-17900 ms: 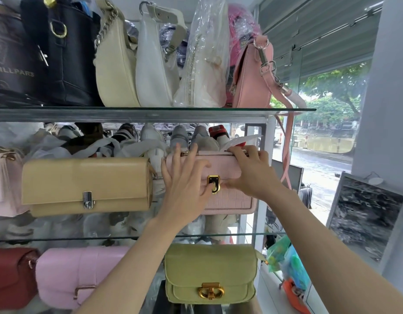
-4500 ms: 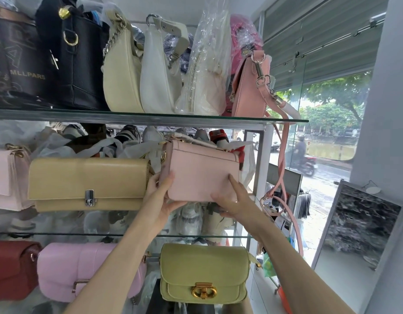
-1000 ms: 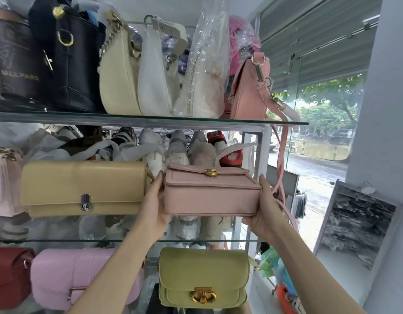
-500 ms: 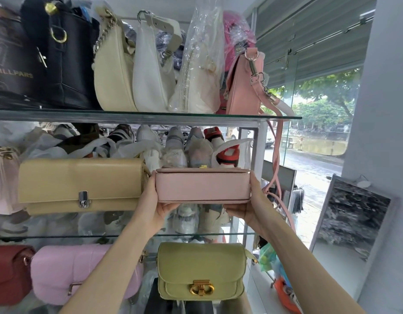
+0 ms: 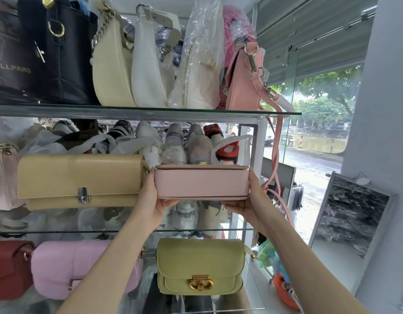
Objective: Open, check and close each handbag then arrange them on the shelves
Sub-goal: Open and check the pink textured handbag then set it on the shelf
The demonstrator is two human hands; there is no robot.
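A pale pink handbag [image 5: 201,183] is held in the air in front of the middle shelf, tipped back so its flat bottom faces me; only a sliver of its gold clasp shows at the top edge. My left hand [image 5: 154,198] grips its left end, fingers curled under it. My right hand [image 5: 250,199] grips its right end the same way. A tan clutch [image 5: 79,180] stands just left of it on the middle shelf.
The top glass shelf [image 5: 275,114] carries black, cream, white and salmon bags. On the lower shelf stand a green bag [image 5: 199,261], a pink bag [image 5: 67,266] and a red bag [image 5: 8,268]. Wrapped shoes fill the back. A salmon strap [image 5: 275,155] hangs at right.
The pink handbag has been tilted further back over the last second, so its front flap and clasp turned upward and its bottom now faces me. Both hands kept their grip on its ends.
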